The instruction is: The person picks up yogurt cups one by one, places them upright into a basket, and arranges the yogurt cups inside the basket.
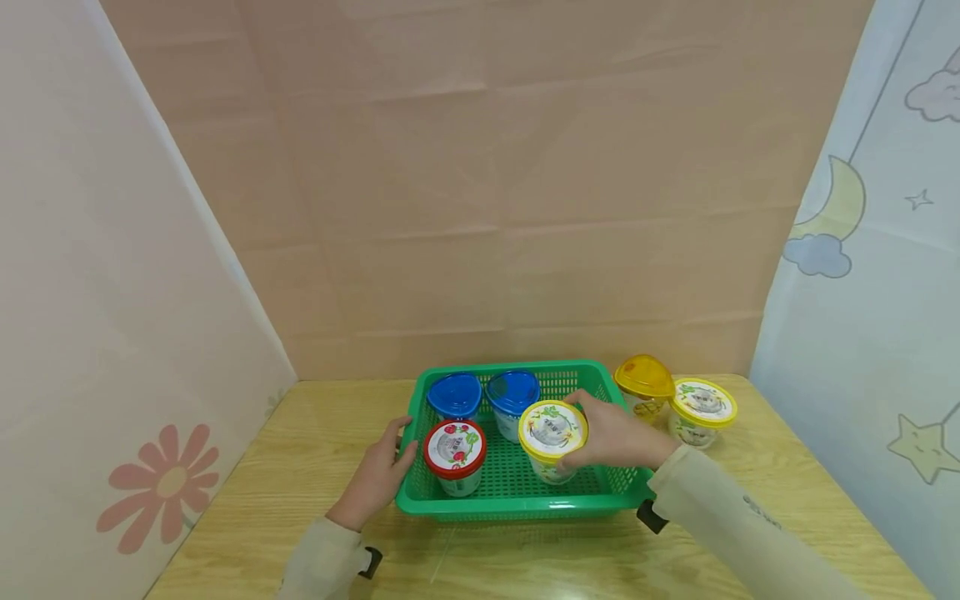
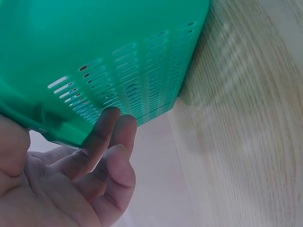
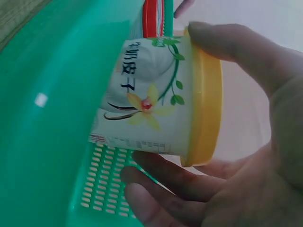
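My right hand (image 1: 618,433) grips a white tub with a yellow lid (image 1: 552,431) by its lid, thumb on one side and fingers on the other. It is over the front right part of a green plastic basket (image 1: 517,505). A yellow flower is printed on the tub's side (image 3: 147,106) in the right wrist view. My left hand (image 1: 375,477) holds the basket's left rim, its fingers under the edge against the slotted outer wall (image 2: 137,71). Inside the basket, a red-lidded tub (image 1: 455,450) stands front left, with two blue-lidded containers (image 1: 455,393) behind.
Right of the basket, on the wooden table (image 1: 285,500), stand an orange-lidded container (image 1: 644,379) and another yellow-lidded tub (image 1: 702,408). A brown backdrop (image 1: 480,208) rises behind the table, and printed sheets (image 1: 877,350) hang at both sides.
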The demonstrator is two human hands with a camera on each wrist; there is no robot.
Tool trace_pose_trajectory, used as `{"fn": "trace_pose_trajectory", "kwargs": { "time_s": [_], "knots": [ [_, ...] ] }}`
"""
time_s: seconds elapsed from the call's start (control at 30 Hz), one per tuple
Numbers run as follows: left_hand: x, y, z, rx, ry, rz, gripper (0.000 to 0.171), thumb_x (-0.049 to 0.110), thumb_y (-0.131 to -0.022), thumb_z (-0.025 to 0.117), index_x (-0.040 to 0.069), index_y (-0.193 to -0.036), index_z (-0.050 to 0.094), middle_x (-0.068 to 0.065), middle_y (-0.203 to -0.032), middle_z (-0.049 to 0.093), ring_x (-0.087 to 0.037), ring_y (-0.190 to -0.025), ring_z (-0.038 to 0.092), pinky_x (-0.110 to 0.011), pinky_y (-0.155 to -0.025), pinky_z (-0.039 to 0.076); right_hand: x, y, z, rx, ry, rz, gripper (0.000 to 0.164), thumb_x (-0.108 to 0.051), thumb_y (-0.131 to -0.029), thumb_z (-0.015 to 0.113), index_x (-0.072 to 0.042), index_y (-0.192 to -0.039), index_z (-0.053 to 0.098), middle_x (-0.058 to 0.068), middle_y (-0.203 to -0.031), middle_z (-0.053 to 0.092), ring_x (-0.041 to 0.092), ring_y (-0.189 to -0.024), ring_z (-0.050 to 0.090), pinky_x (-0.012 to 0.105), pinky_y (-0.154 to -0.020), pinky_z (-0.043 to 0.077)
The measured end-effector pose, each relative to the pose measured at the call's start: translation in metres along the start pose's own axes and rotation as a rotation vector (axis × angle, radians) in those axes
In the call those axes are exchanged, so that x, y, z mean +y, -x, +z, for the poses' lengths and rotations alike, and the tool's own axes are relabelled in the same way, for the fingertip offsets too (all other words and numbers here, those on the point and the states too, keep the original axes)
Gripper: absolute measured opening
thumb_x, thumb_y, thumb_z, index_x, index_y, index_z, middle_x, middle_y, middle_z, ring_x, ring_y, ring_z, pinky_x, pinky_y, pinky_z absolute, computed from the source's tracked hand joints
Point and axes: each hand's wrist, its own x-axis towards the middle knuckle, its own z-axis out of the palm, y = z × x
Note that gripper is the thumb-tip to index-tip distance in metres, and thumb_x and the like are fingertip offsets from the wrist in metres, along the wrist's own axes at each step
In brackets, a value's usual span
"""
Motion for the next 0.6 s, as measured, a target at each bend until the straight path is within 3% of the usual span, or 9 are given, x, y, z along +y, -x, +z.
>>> {"fn": "trace_pose_trajectory", "kwargs": {
  "time_s": [0.33, 0.6],
  "knots": [
    [-0.002, 0.000, 0.001, 0.004, 0.005, -0.001, 0.047, 0.013, -0.103, 0.055, -0.001, -0.146, 0.041, -0.007, -0.094, 0.065, -0.012, -0.076, 0.061, -0.027, -0.066, 0.052, -0.009, -0.017, 0.007, -0.111, 0.054, -0.048, 0.087, -0.037, -0.065, 0.091, -0.007, -0.135, 0.049, -0.001, -0.105, 0.060, 0.017, -0.090, 0.054, 0.040, -0.078, 0.050],
    [-0.001, 0.001, 0.000, 0.004, 0.003, 0.000, 0.047, 0.014, -0.104, 0.055, 0.000, -0.146, 0.041, -0.007, -0.095, 0.065, -0.012, -0.076, 0.060, -0.027, -0.065, 0.051, -0.015, -0.023, 0.011, -0.172, 0.097, -0.005, 0.083, -0.031, -0.064, 0.093, -0.008, -0.131, 0.051, -0.001, -0.103, 0.061, 0.018, -0.088, 0.054, 0.041, -0.080, 0.049]
  ]
}}
